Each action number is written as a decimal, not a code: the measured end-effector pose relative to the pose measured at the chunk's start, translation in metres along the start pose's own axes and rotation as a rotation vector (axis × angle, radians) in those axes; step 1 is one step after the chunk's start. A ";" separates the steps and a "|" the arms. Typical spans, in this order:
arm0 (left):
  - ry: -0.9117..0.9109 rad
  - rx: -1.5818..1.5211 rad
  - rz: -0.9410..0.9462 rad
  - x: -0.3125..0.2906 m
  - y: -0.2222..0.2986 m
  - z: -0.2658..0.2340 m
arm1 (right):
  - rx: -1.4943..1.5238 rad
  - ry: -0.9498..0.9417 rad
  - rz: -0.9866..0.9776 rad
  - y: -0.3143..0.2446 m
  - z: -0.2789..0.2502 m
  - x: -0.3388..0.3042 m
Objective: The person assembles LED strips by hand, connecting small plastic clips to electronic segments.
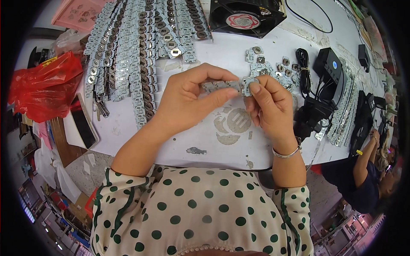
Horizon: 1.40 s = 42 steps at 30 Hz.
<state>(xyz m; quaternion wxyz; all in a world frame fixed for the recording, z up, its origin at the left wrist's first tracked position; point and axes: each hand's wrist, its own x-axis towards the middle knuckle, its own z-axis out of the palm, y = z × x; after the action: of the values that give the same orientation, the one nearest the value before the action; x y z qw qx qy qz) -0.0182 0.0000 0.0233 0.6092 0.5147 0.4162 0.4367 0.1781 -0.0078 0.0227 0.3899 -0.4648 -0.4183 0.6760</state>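
My left hand [188,96] is closed around a short strip of small circuit boards [220,86], its thumb and forefinger along the strip's sides. Just right of the strip's end, my right hand [271,100] pinches a single small circuit board [247,86] between thumb and fingers. The two pieces nearly meet; whether they touch I cannot tell. Beyond my right hand lies a loose group of similar boards with round metal parts [260,68]. Long rows of joined circuit boards [141,55] cover the table's far left, beyond my left hand.
A black cooling fan [247,19] stands at the back. To the right are a bundled black cable [303,70], a black power box [329,66] and more board strips [344,113]. A red plastic bag [47,87] and a phone [83,121] lie left. Another person [354,179] sits at right.
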 end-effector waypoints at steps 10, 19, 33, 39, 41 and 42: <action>0.104 0.528 0.407 -0.001 -0.005 0.007 | -0.200 0.106 -0.124 0.006 0.003 -0.001; 0.084 0.511 0.471 0.002 -0.006 0.009 | 0.097 0.122 -0.009 0.002 0.007 -0.003; 0.006 -0.043 -0.125 0.009 -0.017 0.003 | -0.813 0.273 -0.211 -0.009 -0.015 0.000; -0.075 -0.026 -0.250 0.007 -0.009 -0.001 | -0.467 0.002 0.015 -0.012 -0.017 -0.003; -0.123 -0.147 -0.305 0.007 -0.006 -0.007 | -0.325 -0.091 0.070 -0.013 -0.016 -0.003; -0.172 -0.269 -0.359 0.008 -0.006 -0.009 | -0.324 -0.092 0.071 -0.012 -0.015 -0.005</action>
<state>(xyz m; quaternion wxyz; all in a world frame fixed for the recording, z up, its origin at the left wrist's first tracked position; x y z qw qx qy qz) -0.0245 0.0093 0.0156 0.7733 0.3820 0.3858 0.3274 0.1949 -0.0049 0.0319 0.2661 -0.5047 -0.5227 0.6334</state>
